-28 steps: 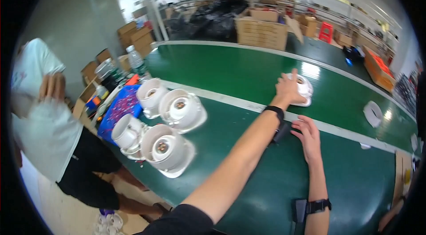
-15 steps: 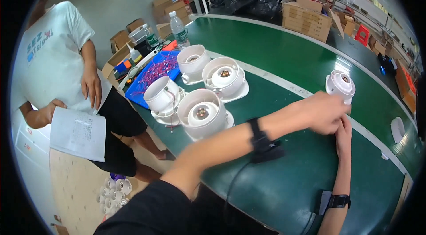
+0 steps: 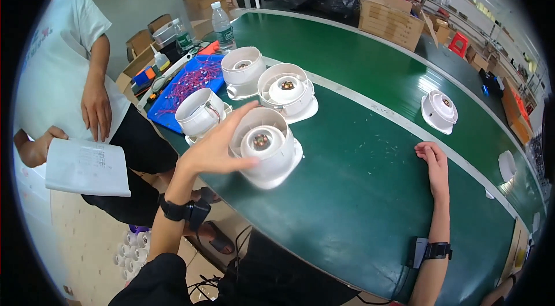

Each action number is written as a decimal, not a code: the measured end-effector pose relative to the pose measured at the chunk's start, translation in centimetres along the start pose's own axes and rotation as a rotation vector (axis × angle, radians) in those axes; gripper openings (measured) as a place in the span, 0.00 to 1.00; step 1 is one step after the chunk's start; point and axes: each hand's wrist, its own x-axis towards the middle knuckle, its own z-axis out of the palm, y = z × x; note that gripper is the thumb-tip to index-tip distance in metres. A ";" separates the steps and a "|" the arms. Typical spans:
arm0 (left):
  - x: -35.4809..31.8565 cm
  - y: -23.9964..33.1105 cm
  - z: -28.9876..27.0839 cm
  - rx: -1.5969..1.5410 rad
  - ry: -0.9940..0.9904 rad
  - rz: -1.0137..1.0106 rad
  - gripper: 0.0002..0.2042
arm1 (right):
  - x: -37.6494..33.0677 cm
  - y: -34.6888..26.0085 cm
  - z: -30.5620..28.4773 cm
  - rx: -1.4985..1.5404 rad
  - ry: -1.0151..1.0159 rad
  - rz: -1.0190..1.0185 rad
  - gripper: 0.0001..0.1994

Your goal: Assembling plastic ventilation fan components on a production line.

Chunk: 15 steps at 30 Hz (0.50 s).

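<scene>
Four white housings (image 3: 276, 153) remain beside the blue tray (image 3: 159, 120), the nearest spanned by the left hand (image 3: 213, 151), digits apart; one flanged housing (image 3: 439, 111) is already placed well right of it. Right hand (image 3: 433, 162) curled, contents indeterminable.

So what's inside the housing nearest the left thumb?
Inside the white housing: a round hub with copper-coloured parts at its centre. Anything beneath the hub is covered; the left hand hides part of the outer wall.

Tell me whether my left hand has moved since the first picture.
Yes, leftward and nearer: the left hand has crossed the pale strip from its far side to its near side, by a white housing.
</scene>
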 end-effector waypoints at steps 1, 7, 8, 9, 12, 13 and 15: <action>-0.2 0.2 0.2 -0.015 -0.066 0.069 0.53 | 0.0 0.0 -0.1 0.009 -0.004 -0.003 0.12; 1.6 3.6 4.3 0.061 -0.132 0.213 0.56 | 0.0 -0.4 -0.1 0.000 0.028 -0.006 0.12; 2.3 4.8 5.0 0.036 -0.152 0.205 0.56 | 0.1 -0.5 -0.3 0.006 0.025 -0.011 0.12; 3.1 5.6 5.8 0.015 -0.171 0.192 0.56 | 0.3 -0.1 -0.2 0.017 0.018 -0.017 0.12; 6.2 7.1 8.3 -0.016 -0.178 0.253 0.56 | 0.2 0.6 -0.4 0.000 -0.008 -0.041 0.13; 7.4 7.5 9.2 -0.028 -0.188 0.273 0.56 | 0.0 0.6 -0.5 0.001 -0.011 -0.047 0.13; 9.6 8.2 10.9 -0.016 -0.186 0.313 0.57 | -0.2 0.7 0.0 -0.019 -0.011 -0.050 0.13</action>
